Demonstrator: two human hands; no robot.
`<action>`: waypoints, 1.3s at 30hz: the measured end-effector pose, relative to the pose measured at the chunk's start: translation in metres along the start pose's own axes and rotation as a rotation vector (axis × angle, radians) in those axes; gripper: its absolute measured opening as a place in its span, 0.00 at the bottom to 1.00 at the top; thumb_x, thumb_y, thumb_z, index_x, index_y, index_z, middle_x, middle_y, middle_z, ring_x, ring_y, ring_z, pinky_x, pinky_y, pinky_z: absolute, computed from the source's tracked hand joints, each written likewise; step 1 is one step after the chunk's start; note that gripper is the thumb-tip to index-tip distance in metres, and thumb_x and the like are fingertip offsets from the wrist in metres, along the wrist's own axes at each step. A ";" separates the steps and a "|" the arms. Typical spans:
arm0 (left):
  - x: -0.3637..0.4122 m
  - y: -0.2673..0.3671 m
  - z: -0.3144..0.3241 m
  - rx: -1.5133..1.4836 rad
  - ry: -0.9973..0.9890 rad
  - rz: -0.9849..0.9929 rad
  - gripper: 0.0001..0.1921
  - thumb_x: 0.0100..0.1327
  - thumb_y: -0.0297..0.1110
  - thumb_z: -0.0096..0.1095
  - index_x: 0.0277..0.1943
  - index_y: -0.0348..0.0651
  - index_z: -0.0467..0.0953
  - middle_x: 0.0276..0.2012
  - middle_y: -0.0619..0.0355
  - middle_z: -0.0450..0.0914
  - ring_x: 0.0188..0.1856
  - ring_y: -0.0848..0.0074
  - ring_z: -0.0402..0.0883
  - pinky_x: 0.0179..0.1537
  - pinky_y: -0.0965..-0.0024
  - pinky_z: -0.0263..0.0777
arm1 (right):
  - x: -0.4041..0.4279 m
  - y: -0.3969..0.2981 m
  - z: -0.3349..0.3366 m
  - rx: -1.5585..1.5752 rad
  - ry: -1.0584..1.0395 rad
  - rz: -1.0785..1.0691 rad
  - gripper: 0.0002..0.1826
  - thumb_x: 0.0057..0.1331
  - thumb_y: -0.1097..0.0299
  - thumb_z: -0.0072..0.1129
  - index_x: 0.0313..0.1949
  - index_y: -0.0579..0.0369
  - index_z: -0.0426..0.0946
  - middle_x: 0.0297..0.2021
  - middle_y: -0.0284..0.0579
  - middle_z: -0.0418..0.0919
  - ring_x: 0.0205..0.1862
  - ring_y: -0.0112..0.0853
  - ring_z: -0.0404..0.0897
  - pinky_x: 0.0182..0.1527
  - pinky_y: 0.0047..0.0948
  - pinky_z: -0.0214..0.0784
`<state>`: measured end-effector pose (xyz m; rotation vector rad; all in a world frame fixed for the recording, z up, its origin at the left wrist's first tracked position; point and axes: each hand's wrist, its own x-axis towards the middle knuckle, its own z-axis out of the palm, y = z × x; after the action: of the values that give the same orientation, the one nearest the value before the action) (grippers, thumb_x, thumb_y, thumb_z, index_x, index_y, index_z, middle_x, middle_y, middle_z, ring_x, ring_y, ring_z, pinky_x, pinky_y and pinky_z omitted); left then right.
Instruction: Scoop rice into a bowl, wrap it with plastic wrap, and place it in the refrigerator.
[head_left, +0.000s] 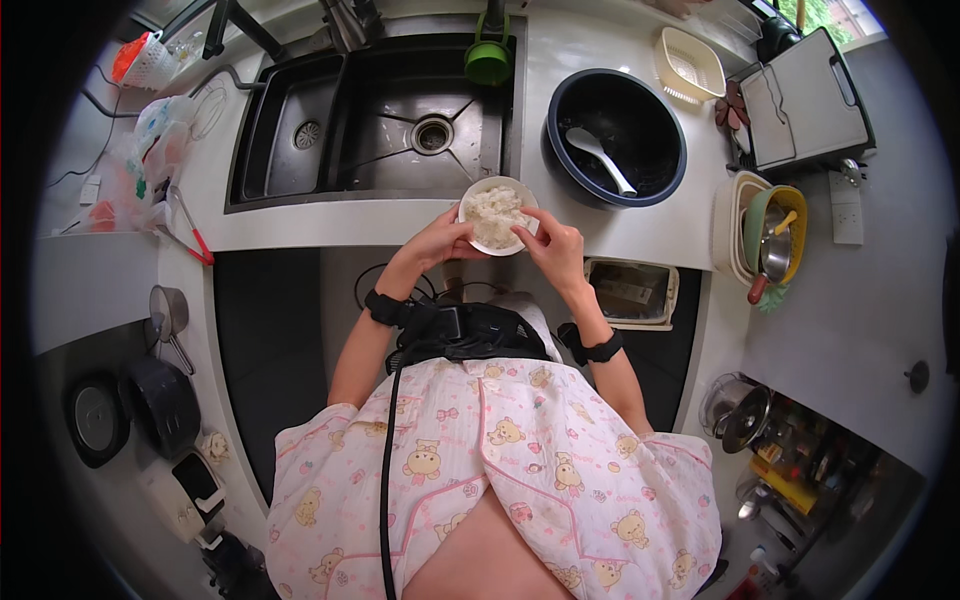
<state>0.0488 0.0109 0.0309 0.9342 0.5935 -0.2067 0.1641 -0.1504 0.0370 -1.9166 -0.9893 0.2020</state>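
A white bowl filled with cooked white rice is held over the counter's front edge, just below the double sink. My left hand grips the bowl's left side, thumb over the rim. At the bowl's right side is my right hand, its thumb and index finger close together at the rice and rim; whether they pinch any rice cannot be made out. To the right, a white rice paddle lies inside a large dark blue basin on the counter.
The black double sink has a green strainer at its back right. Red-handled tongs lie at left. A cream basket, a cutting board and nested baskets stand at right. A lidded bin sits below the counter.
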 end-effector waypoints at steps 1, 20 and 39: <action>0.002 0.001 0.003 0.005 -0.011 -0.014 0.27 0.57 0.24 0.43 0.61 0.42 0.49 0.51 0.51 0.67 0.45 0.68 0.75 0.45 0.63 0.73 | -0.002 0.000 -0.005 -0.008 0.015 0.003 0.11 0.51 0.66 0.63 0.34 0.52 0.76 0.08 0.38 0.63 0.10 0.25 0.61 0.15 0.22 0.54; -0.012 -0.049 0.003 -0.297 0.186 0.163 0.29 0.48 0.23 0.43 0.57 0.35 0.53 0.49 0.46 0.69 0.45 0.57 0.75 0.47 0.63 0.72 | -0.079 0.037 -0.097 0.032 -0.060 0.160 0.08 0.57 0.72 0.51 0.36 0.59 0.73 0.29 0.48 0.76 0.27 0.38 0.76 0.31 0.28 0.67; -0.285 -0.173 -0.005 -0.627 0.903 0.779 0.26 0.55 0.29 0.48 0.58 0.34 0.54 0.44 0.48 0.72 0.40 0.67 0.78 0.41 0.67 0.76 | -0.058 -0.066 0.076 0.047 -0.894 -0.546 0.13 0.55 0.68 0.59 0.19 0.63 0.70 0.10 0.46 0.68 0.11 0.33 0.65 0.17 0.27 0.55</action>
<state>-0.2594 -0.1106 0.0695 0.5398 0.9823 1.1001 0.0504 -0.1256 0.0335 -1.4156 -2.0218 0.7852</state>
